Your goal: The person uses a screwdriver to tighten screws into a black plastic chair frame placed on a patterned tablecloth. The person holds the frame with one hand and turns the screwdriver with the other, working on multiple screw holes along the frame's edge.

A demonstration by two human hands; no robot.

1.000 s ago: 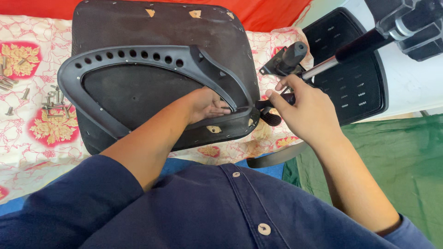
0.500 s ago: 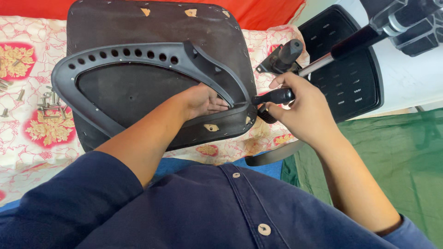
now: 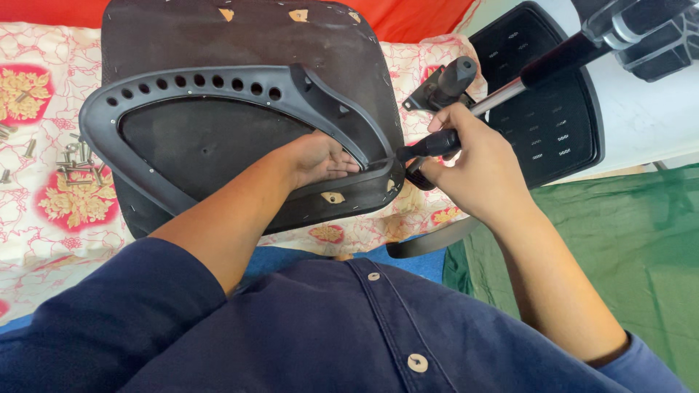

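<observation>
my right hand (image 3: pixel 484 171) is clamped on a black screwdriver handle (image 3: pixel 429 145), its tip at the armrest bracket's (image 3: pixel 240 87) near corner. my left hand (image 3: pixel 320 156), fingers loosely curled, steadies that bracket on the upturned seat pan (image 3: pixel 240 36). i judge i'm fastening; next needs straight, firm turning. loose bolts (image 3: pixel 69 160) lie beyond.

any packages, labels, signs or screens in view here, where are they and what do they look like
No packages, signs or screens show.
Torn tan sticker scraps: top edge of the black chair seat underside, small and ragged.
Tan sticker: on the seat's near edge, below the left hand, small, roughly oval.
</observation>
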